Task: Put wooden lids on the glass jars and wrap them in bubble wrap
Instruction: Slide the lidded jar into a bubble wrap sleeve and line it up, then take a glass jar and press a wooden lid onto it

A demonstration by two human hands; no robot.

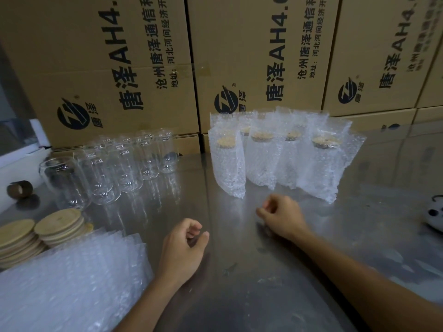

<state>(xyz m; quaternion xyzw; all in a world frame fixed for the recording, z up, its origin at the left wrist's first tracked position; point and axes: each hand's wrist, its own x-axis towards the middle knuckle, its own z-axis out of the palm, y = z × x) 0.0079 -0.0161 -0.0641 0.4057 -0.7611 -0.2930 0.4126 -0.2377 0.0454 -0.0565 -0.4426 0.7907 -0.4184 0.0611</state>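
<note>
Both hands hold nothing, fingers loosely curled. The bare glass jars stand upright, far and left of the left hand, nearer it than the right hand.

We could not count the bare glass jars: their clear walls overlapped and blurred together. The wrapped jars hid their glass behind bubble wrap, only the wooden tops peeking out. The stack of bubble wrap sheets and the wooden lids ran off the left edge. A black-and-white object was cut by the right edge; we could not tell what it was.
</note>
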